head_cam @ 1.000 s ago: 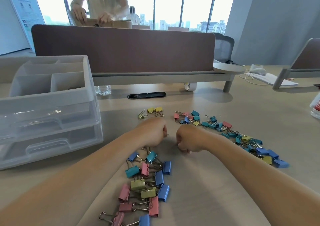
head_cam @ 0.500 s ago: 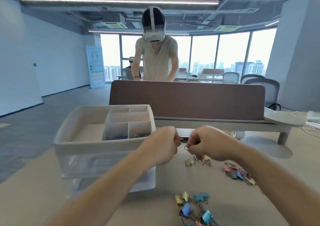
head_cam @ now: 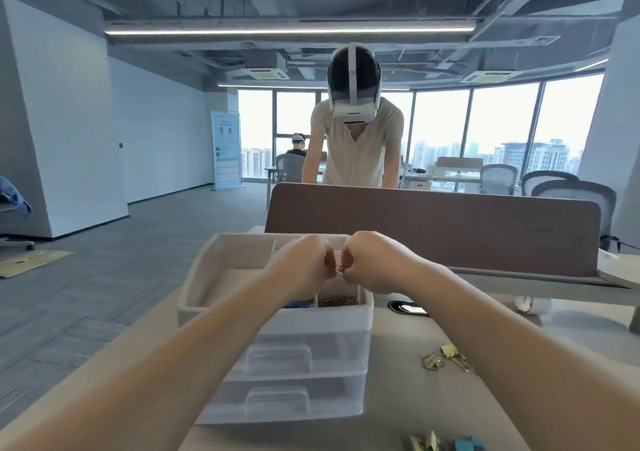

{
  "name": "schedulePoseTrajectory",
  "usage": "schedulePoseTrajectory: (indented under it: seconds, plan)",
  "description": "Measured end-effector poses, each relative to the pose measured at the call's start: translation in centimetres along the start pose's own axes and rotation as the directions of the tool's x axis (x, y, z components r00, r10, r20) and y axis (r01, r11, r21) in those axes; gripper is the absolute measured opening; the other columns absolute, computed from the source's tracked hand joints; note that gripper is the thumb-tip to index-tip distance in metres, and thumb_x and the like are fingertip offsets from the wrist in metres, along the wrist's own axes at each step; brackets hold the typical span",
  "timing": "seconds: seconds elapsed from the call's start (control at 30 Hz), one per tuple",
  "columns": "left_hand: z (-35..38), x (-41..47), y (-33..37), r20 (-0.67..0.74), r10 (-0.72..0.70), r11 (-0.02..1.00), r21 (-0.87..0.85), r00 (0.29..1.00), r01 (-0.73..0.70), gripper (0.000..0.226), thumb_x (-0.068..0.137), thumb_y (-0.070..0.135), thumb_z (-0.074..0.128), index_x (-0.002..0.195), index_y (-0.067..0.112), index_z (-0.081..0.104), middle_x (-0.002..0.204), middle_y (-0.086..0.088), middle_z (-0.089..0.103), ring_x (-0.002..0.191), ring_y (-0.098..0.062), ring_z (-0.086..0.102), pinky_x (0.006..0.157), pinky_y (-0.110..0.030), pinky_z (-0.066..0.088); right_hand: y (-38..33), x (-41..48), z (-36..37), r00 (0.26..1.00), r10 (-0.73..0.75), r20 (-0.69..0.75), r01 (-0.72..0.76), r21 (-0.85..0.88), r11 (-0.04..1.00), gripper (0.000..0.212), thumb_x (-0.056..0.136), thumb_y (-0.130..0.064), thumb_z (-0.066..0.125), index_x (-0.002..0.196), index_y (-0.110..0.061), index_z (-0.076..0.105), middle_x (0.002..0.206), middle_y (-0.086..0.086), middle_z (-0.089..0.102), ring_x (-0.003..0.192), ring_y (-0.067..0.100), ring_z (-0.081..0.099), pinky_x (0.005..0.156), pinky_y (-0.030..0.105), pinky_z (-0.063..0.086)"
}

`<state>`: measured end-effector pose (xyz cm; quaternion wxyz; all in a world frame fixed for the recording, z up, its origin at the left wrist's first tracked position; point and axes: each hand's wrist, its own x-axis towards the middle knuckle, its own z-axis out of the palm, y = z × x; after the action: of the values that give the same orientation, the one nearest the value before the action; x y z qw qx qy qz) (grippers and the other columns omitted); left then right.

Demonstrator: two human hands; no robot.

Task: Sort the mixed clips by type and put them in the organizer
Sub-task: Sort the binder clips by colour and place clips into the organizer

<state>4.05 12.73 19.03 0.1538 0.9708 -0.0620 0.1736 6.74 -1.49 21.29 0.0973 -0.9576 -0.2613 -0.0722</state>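
A clear plastic organizer (head_cam: 214,277) with two drawers and a divided top tray stands on the desk. My left hand (head_cam: 301,265) and my right hand (head_cam: 372,260) hover fist to fist above its front right compartment, pinching a small bunch of metal paper clips (head_cam: 339,270) between them. That compartment holds a heap of bronze paper clips (head_cam: 337,300). The compartment to its left shows something blue (head_cam: 298,303), mostly hidden by my left arm. Yellow binder clips (head_cam: 445,359) lie on the desk to the right.
More yellow (head_cam: 424,443) and blue binder clips (head_cam: 467,444) sit at the bottom edge. A brown desk divider (head_cam: 450,225) rises behind the organizer, with a person in a white headset (head_cam: 353,139) leaning over it. A black cable grommet (head_cam: 405,307) lies right of the organizer.
Both hands rose from the clip pile on the desk and moved left over the organizer's tray, carrying the paper clips. The view tilted up and shifted, so most binder clips left the frame.
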Motion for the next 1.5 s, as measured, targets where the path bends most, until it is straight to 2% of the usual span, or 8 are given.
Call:
schedulePoseTrajectory:
  seconds: [0.3, 0.5, 0.67, 0.8, 0.93, 1.07, 1.3, 1.5]
  plan:
    - [1.5, 0.5, -1.6, 0.057, 0.080, 0.996, -0.039, 0.995, -0.078, 0.021, 0.097, 0.020, 0.057, 0.104, 0.019, 0.076, 0.096, 0.006, 0.066, 0.094, -0.017, 0.060, 0.082, -0.025, 0.046, 0.4, 0.7, 1.4, 0.999, -0.014, 0.045, 0.022, -0.187, 0.982, 0.017, 0.090, -0.018, 0.059, 0.094, -0.017, 0.076, 0.093, 0.005, 0.068, 0.082, 0.028, 0.064, 0.082, 0.041, 0.057]
    - [0.9, -0.2, -1.0, -0.026, 0.051, 0.994, -0.097, 0.998, -0.054, 0.020, 0.095, 0.023, 0.058, 0.098, 0.017, 0.077, 0.089, -0.001, 0.066, 0.080, -0.016, 0.053, 0.059, -0.012, 0.030, 0.7, 1.0, 1.9, 0.997, -0.028, 0.068, 0.046, -0.275, 0.960, 0.019, 0.092, -0.018, 0.059, 0.102, -0.018, 0.074, 0.095, 0.003, 0.067, 0.082, 0.025, 0.064, 0.078, 0.037, 0.057]
    - [0.1, -1.3, 0.0, -0.032, 0.046, 0.994, -0.101, 0.998, -0.049, 0.022, 0.089, 0.020, 0.058, 0.073, 0.015, 0.071, 0.072, -0.006, 0.065, 0.067, -0.022, 0.054, 0.056, -0.027, 0.036, 1.0, 0.5, 1.9, 0.997, -0.066, 0.040, 0.074, -0.268, 0.961, 0.017, 0.086, -0.018, 0.060, 0.094, -0.018, 0.076, 0.086, 0.002, 0.065, 0.081, 0.025, 0.064, 0.076, 0.039, 0.058]
    - [0.0, -2.0, 0.7, -0.066, 0.041, 0.994, -0.103, 0.997, -0.048, 0.022, 0.088, 0.024, 0.058, 0.083, 0.010, 0.074, 0.076, -0.007, 0.070, 0.069, -0.022, 0.063, 0.066, -0.034, 0.049, 1.3, -1.2, 1.1, 0.995, -0.096, -0.019, 0.091, -0.193, 0.977, 0.019, 0.090, -0.023, 0.058, 0.093, -0.020, 0.077, 0.091, 0.000, 0.067, 0.086, 0.024, 0.063, 0.078, 0.040, 0.057]
    - [0.4, -3.6, 2.8, -0.125, 0.116, 0.981, -0.143, 0.985, -0.134, 0.021, 0.092, 0.026, 0.058, 0.079, 0.014, 0.070, 0.072, 0.002, 0.066, 0.060, -0.012, 0.057, 0.055, -0.027, 0.042, 2.4, -4.6, 0.3, 0.994, -0.074, -0.082, 0.064, -0.119, 0.991, 0.021, 0.093, -0.029, 0.058, 0.092, -0.018, 0.076, 0.092, -0.002, 0.066, 0.087, 0.023, 0.062, 0.079, 0.040, 0.055]
    - [1.9, -5.4, 5.6, -0.099, 0.191, 0.960, -0.187, 0.976, -0.207, 0.023, 0.097, 0.034, 0.055, 0.084, 0.020, 0.069, 0.076, 0.004, 0.064, 0.068, -0.012, 0.060, 0.061, -0.028, 0.047, 4.1, -8.3, 0.2, 0.992, -0.025, -0.120, 0.020, -0.044, 0.999, 0.022, 0.092, -0.032, 0.058, 0.086, -0.018, 0.073, 0.077, -0.005, 0.063, 0.074, 0.018, 0.059, 0.071, 0.038, 0.054]
    - [6.3, -9.9, 10.6, 0.076, 0.267, 0.950, -0.190, 0.961, -0.249, 0.022, 0.097, 0.037, 0.054, 0.094, 0.020, 0.069, 0.084, 0.003, 0.064, 0.073, -0.012, 0.058, 0.064, -0.027, 0.045, 7.9, -16.1, 3.0, 0.998, 0.065, -0.024, -0.066, -0.065, 0.996, 0.021, 0.096, -0.037, 0.056, 0.100, -0.024, 0.072, 0.086, -0.009, 0.064, 0.077, 0.010, 0.059, 0.069, 0.030, 0.052]
    - [9.3, -14.5, 11.5, 0.481, 0.283, 0.959, -0.117, 0.830, -0.259, 0.046, 0.083, 0.060, 0.063, 0.113, 0.026, 0.060, 0.098, 0.011, 0.054, 0.082, -0.004, 0.050, 0.065, -0.023, 0.039, 10.3, -22.5, 6.9, 0.953, 0.090, 0.290, -0.084, -0.032, 0.996, 0.037, 0.087, -0.050, 0.066, 0.116, -0.027, 0.064, 0.105, -0.011, 0.060, 0.095, 0.008, 0.055, 0.075, 0.024, 0.041]
